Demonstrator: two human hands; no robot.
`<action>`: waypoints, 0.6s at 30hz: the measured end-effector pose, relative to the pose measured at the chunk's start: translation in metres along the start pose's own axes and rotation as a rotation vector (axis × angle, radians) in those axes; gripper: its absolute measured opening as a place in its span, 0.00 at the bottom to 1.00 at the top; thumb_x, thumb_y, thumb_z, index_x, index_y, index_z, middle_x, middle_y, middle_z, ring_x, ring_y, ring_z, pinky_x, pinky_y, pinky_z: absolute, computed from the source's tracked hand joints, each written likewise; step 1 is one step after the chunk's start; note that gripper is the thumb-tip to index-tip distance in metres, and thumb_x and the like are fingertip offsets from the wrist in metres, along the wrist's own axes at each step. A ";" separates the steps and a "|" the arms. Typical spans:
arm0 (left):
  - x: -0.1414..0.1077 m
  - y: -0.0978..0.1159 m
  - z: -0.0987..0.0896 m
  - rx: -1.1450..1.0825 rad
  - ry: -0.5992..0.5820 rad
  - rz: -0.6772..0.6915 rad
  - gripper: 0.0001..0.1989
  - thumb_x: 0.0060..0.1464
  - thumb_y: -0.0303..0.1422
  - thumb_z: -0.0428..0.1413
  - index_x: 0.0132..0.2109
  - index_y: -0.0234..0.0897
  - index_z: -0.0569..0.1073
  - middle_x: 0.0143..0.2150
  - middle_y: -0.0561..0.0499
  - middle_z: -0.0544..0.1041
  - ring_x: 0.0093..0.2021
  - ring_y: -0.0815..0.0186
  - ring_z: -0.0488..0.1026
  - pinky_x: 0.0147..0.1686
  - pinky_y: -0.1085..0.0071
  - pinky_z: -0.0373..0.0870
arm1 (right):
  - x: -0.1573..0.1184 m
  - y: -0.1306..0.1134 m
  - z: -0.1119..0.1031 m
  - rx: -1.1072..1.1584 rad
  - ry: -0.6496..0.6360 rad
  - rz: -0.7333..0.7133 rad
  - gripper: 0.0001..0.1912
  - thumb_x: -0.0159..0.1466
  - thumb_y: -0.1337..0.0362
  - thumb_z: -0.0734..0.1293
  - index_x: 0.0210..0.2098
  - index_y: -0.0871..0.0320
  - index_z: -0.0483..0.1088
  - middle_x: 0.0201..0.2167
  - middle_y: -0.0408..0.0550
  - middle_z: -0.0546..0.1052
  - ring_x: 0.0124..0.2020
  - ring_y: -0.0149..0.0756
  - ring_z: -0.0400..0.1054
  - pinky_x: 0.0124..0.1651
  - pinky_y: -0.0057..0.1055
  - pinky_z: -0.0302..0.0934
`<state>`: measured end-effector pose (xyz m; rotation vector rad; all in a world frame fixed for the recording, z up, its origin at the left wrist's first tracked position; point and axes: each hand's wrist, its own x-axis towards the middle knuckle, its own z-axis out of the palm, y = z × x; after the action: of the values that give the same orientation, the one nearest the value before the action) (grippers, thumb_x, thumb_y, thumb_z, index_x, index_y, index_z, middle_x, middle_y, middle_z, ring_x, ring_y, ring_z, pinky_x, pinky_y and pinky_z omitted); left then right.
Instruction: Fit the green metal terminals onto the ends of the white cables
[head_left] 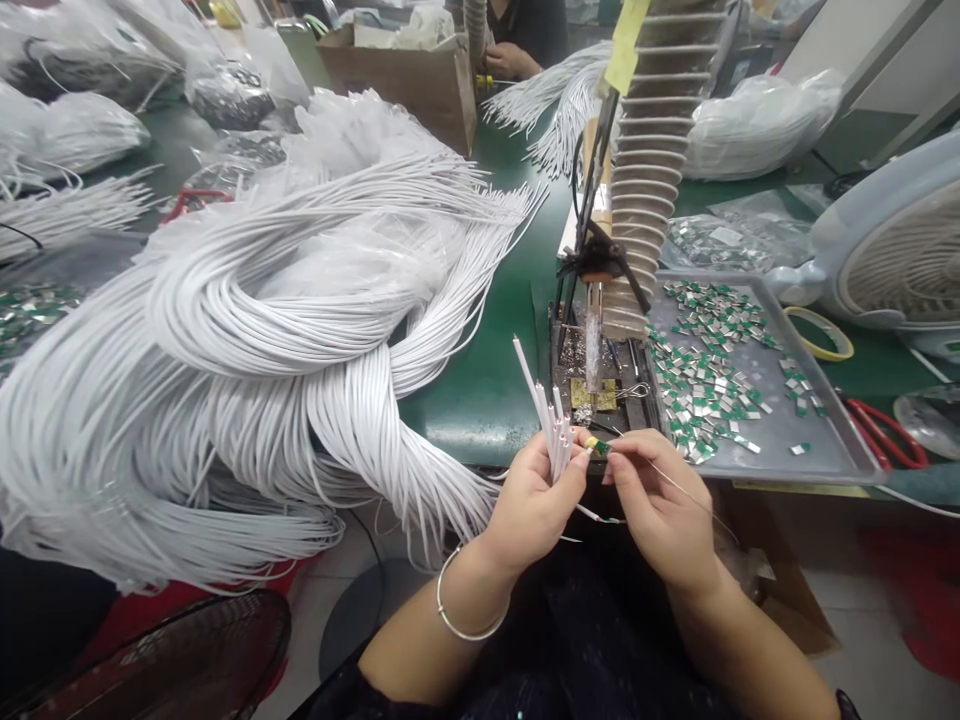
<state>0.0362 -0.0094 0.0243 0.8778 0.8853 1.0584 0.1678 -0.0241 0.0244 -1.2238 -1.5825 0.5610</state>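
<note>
My left hand (534, 505) grips a small bunch of white cables (555, 440), their cut ends pointing up and away. My right hand (660, 510) pinches a tiny green and gold circuit board (598, 447) between finger and thumb, right beside the cable bunch. A thin wire (679, 490) trails from my right hand. The long white cables lie in a huge looped heap (225, 340) to the left of my hands. A metal tray (821, 445) holding several small green boards sits just beyond my right hand.
A soldering fixture with a gold pad (592, 393) stands on the green workbench (480, 400) under a ribbed duct (645, 150). Red scissors (885, 435), yellow tape (819, 333) and a fan (900, 250) lie right. A co-worker's hand (510, 60) rests beyond a cardboard box (397, 80).
</note>
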 end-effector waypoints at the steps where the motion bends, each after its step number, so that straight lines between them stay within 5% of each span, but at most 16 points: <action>1: 0.000 0.001 0.001 -0.006 0.003 -0.010 0.12 0.51 0.40 0.58 0.36 0.35 0.68 0.28 0.55 0.64 0.26 0.72 0.57 0.29 0.73 0.58 | 0.000 0.000 0.000 0.000 0.003 -0.001 0.06 0.62 0.72 0.62 0.36 0.56 0.68 0.29 0.45 0.70 0.29 0.30 0.68 0.29 0.28 0.66; 18: -0.002 0.000 0.003 -0.025 0.025 -0.057 0.11 0.51 0.36 0.58 0.38 0.35 0.68 0.25 0.57 0.64 0.24 0.73 0.56 0.29 0.73 0.58 | -0.004 0.006 0.001 0.039 0.014 0.021 0.06 0.62 0.71 0.62 0.36 0.56 0.69 0.30 0.45 0.71 0.29 0.32 0.69 0.30 0.30 0.66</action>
<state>0.0382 -0.0112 0.0258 0.8158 0.9108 1.0313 0.1692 -0.0247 0.0171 -1.2140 -1.5416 0.5924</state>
